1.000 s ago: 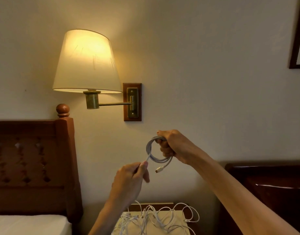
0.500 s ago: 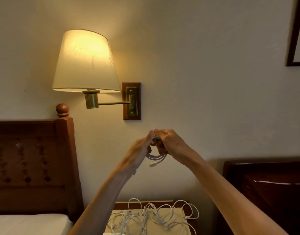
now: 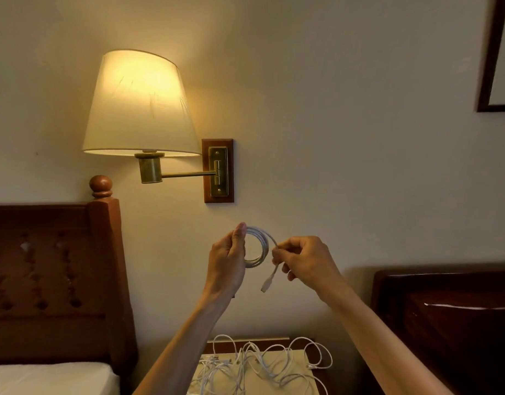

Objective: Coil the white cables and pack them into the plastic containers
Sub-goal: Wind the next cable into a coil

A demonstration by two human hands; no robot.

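Observation:
A coiled white cable [image 3: 259,246] hangs in the air in front of the wall. My left hand [image 3: 227,260] grips the coil's left side, thumb at the top. My right hand [image 3: 305,260] pinches the cable's loose end just right of the coil, and the plug [image 3: 267,283] dangles below the fingers. A tangle of loose white cables [image 3: 259,363] lies on the nightstand below. No plastic container is in view.
A lit wall lamp [image 3: 138,106] sticks out from the wall above left of my hands. A wooden headboard [image 3: 54,280] and mattress stand at the left. Dark wooden furniture [image 3: 445,323] fills the lower right. A picture frame [image 3: 490,58] hangs top right.
The coil passed from my right hand to my left hand. My right hand let go of the coil, moved right and now pinches the loose end.

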